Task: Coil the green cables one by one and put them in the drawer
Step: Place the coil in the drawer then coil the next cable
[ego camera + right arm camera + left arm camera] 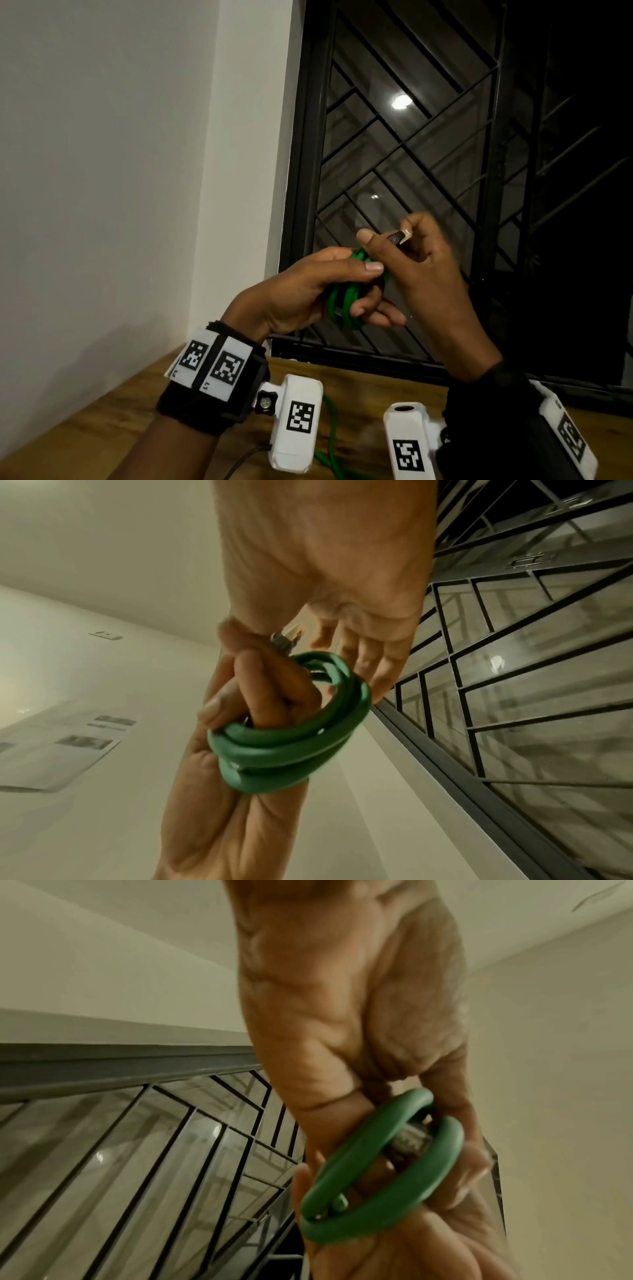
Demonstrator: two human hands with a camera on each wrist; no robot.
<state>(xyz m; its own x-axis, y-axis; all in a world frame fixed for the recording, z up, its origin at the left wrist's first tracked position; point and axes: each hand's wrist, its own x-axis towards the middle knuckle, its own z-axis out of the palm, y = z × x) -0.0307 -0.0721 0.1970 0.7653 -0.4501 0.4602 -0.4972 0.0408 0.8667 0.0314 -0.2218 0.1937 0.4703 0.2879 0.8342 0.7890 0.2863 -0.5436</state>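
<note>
Window: the black metal-framed window with a diagonal grille [428, 164] fills the space behind the grip; it is well apart from both hands and blocks nothing.
Table: the brown wood-grain table [113, 421] lies below the grip; the hands work raised above it, probably so the loops hang free of the surface.
Left hand: the left hand [301, 294] is the holding grip, thumb laid over the top and fingers curled under, closed round the bundle. I judge it serves as the form that keeps the turns from springing apart.
Right hand: the right hand [421, 260] sits just beside the left, touching the bundle; its thumb and forefinger pinch the cable's end, while the other fingers stay loosely spread in the right wrist view.
Coil: the green rubber-sheathed cable wound into a small round coil [346, 301] sits inside the left grip, several turns stacked close together [291, 739].
Plug: the dark plug with a pale metal tip [399, 237] stands just above the coil, in the right hand's pinch. Likely it is being led round or tucked to lock the turns, so the coiling seems nearly done.
Second cable: another loose green cable [330, 442] lies on the table below the grip, between the wrist cameras, not yet coiled.
Drawer: not in view, so its direction from the grip cannot be told.
</note>
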